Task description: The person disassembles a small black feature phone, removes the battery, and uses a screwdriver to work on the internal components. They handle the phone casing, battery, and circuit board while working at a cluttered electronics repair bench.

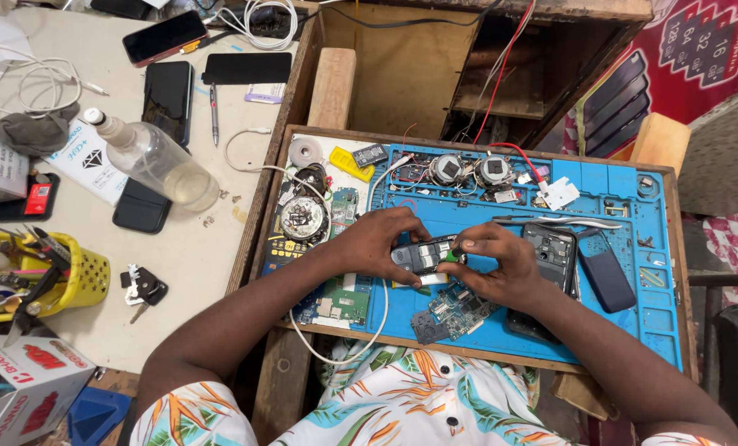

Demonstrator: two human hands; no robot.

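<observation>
Opened small phone (425, 256) sits between both hands over the middle of the blue repair mat (633, 322), lifted just off or resting on the mat, which one I cannot tell; it is a compact dark grey handset with its back cover off, showing a silvery inner frame, a dark recess and a small green spot at its right end. Left hand (377, 244) wraps the phone's left end, thumb and fingers closed firmly around it. Right hand (497, 264) pinches the right end, fingertips pressed together on the edge by the green spot. A white slip shows just under the phone. Near the right hand lie a bare circuit board (455, 307) just below it, a larger black phone with its back removed (555, 256) touching the wrist side, and a dark blue cover (604, 281) beside that. Left of the mat's centre are a green board (344, 301), a round metal part (304, 219) and a white cable (377, 322) looping toward the person. Two round speaker-like parts (470, 170) with red wires sit at the mat's far edge. On the table to the left stand a clear glass bottle (158, 161), several dark phones (168, 99) and a yellow basket (80, 277)
</observation>
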